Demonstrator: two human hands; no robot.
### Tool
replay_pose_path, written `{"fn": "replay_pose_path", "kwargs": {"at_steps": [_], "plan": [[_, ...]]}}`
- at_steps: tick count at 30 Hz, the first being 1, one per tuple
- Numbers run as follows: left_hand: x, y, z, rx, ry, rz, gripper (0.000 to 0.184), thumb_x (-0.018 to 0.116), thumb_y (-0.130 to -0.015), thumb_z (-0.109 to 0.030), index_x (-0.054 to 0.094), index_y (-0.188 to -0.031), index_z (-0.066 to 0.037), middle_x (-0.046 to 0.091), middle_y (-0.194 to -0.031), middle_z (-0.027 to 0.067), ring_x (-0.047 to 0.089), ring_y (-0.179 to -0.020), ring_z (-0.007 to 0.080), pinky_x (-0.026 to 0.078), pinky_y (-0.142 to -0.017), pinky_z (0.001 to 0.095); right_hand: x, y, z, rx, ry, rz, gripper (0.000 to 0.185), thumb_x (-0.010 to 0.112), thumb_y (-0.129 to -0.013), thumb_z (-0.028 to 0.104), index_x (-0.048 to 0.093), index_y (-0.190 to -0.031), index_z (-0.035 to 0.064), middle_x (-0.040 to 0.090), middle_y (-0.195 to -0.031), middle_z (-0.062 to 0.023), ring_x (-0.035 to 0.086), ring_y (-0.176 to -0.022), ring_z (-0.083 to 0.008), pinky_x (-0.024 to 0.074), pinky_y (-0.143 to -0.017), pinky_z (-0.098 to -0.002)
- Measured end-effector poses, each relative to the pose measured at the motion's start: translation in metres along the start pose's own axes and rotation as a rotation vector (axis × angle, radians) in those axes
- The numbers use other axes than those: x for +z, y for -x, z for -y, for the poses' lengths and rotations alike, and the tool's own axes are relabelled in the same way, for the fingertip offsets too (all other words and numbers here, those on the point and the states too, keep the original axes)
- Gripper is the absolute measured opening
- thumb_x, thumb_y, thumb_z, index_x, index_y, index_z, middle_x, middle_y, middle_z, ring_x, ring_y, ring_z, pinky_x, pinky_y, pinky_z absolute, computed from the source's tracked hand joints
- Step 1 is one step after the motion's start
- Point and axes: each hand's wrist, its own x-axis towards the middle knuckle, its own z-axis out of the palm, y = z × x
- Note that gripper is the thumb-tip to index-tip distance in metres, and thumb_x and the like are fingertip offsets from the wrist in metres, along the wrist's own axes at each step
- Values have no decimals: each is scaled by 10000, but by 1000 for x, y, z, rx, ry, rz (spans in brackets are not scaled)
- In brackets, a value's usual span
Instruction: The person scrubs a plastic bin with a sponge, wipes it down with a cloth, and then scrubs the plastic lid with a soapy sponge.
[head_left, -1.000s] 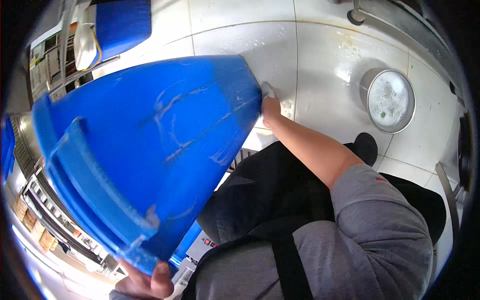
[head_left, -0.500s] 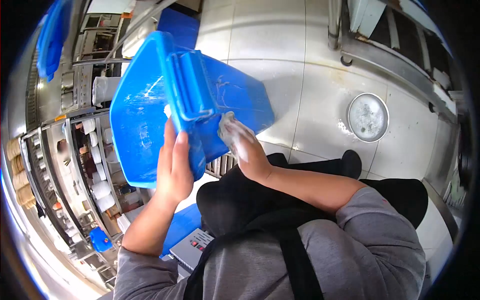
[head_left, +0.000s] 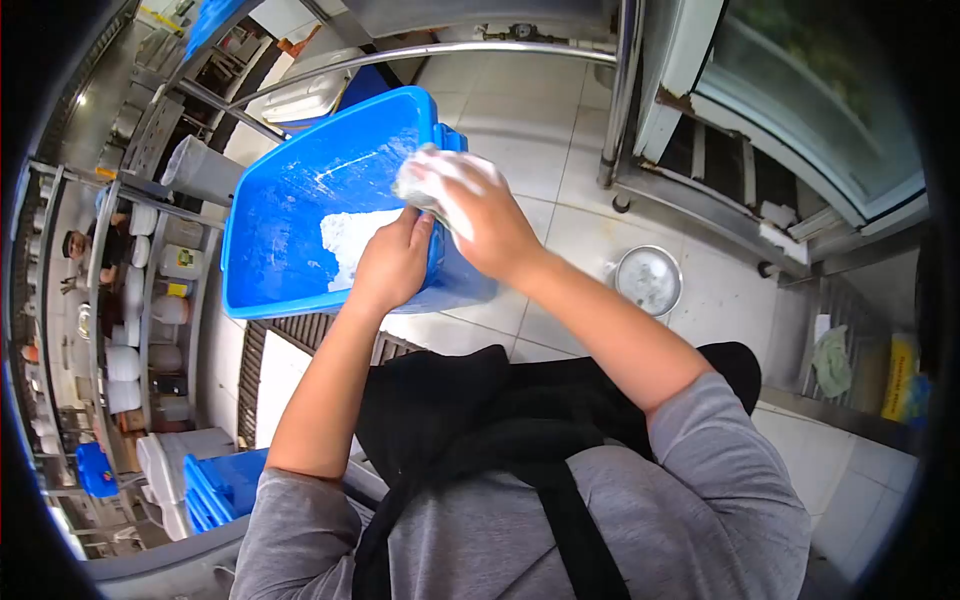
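Observation:
A large blue bin (head_left: 290, 250) stands open-topped in front of me, with white powdery material (head_left: 350, 240) at its bottom. My left hand (head_left: 393, 262) is closed round the bin's near right rim. My right hand (head_left: 475, 210) is wrapped round a foamy cloth (head_left: 432, 178) at the rim's right side, just above my left fingers. To the right, a round metal bowl (head_left: 648, 281) of suds rests on the tiled floor.
Metal shelves (head_left: 150, 300) with containers line the left. A person (head_left: 75, 243) is beyond them. A blue container (head_left: 228, 485) is at lower left, a steel-legged table (head_left: 720, 215) at right. A lidded white bin (head_left: 310, 95) stands behind the blue bin.
The bin has gone from tilted on its side to nearly upright, its opening now facing up. My right hand has moved with the cloth from the bin's base to its rim.

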Motion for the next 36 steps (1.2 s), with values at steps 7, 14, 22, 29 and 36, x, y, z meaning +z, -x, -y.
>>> {"fn": "replay_pose_path", "kwargs": {"at_steps": [7,14,22,29,36], "plan": [[-5,26,-4,15,-73,-162,402,441,-961,-303,591,-1231,-46,667,-865,273,640,-846,451,490,-789,530,-53,51,-52,365,358,495,257,497,-884,110,624,-1104,70,657,-1051,-117,603,-997,-328,483,-861,-448],[2,28,-2,27,20,-319,269,580,-893,-278,655,-1075,-94,665,-700,155,652,-705,384,509,-656,481,-135,206,-135,1630,-206,51,263,489,-915,142,630,-1094,11,676,-988,-114,638,-902,-229,495,-748,-398],[6,29,-2,51,76,-399,218,602,-893,-225,685,-1031,-78,598,-619,134,592,-567,298,448,-552,401,-149,329,-181,1450,463,411,404,624,-870,290,643,-1091,-47,685,-1012,-211,667,-896,-331,520,-784,-411],[15,16,19,32,199,-380,220,550,-947,-139,677,-1112,-66,473,-626,-22,407,-594,61,331,-521,257,-252,296,-270,1163,487,462,491,626,-877,455,671,-1013,-15,697,-911,-202,663,-791,-329,520,-722,-432],[17,13,21,71,150,-336,238,517,-982,-150,645,-1116,-1,617,-840,47,526,-735,82,431,-663,233,-530,383,-230,1461,1071,182,377,646,-841,328,683,-1025,1,674,-1074,-233,644,-1024,-372,513,-859,-434]]}}
